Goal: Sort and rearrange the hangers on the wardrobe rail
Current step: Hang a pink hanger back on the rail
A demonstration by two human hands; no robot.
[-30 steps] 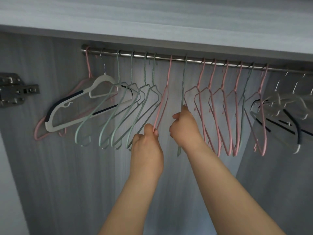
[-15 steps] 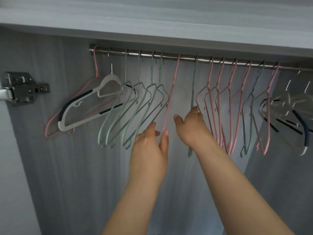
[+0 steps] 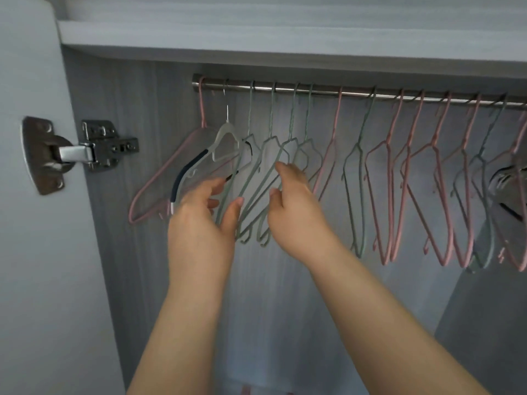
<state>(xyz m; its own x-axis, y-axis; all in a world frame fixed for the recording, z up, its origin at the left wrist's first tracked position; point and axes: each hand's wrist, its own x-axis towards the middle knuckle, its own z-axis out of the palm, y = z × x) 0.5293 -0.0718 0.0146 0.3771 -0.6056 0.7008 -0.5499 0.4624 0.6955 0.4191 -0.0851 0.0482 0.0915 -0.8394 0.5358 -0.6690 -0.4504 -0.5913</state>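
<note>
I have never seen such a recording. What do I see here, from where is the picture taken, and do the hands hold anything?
No machine here: a person wears a camera on the head, so you look along both arms. The rail under a shelf carries pink hangers, green hangers and a white hanger; a door hinge sits at the left. The left hand is open, fingers spread near the white one. The right hand reaches among the green ones; whether it grips one, I cannot tell.
</note>
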